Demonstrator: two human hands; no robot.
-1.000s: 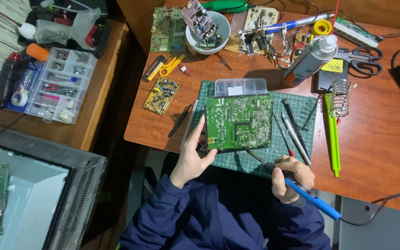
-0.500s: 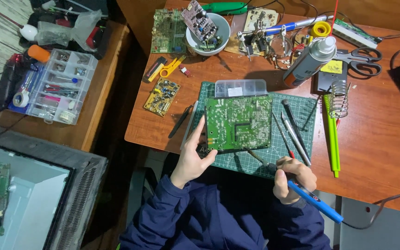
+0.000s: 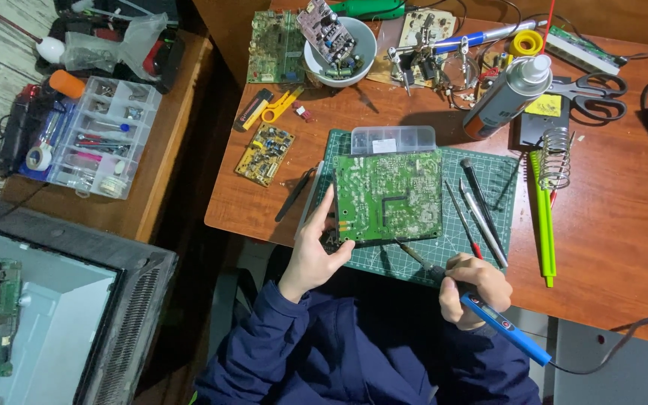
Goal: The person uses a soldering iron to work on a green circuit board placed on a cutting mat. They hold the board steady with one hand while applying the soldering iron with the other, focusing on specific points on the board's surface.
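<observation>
My left hand (image 3: 315, 251) pinches the board (image 3: 389, 196) at its left edge, on the mat (image 3: 498, 180) by the desk's (image 3: 624, 225) near edge. My right hand (image 3: 474, 289) grips the iron (image 3: 489, 319), tip at the board's near edge.

Grey spray can (image 3: 505, 97), orange base

Soldering a green circuit board

The left hand (image 3: 315, 255) steadies the circuit board (image 3: 388, 196) on the cutting mat (image 3: 489, 176); the right hand (image 3: 475, 289) holds a soldering iron (image 3: 489, 319) at its near edge.
</observation>
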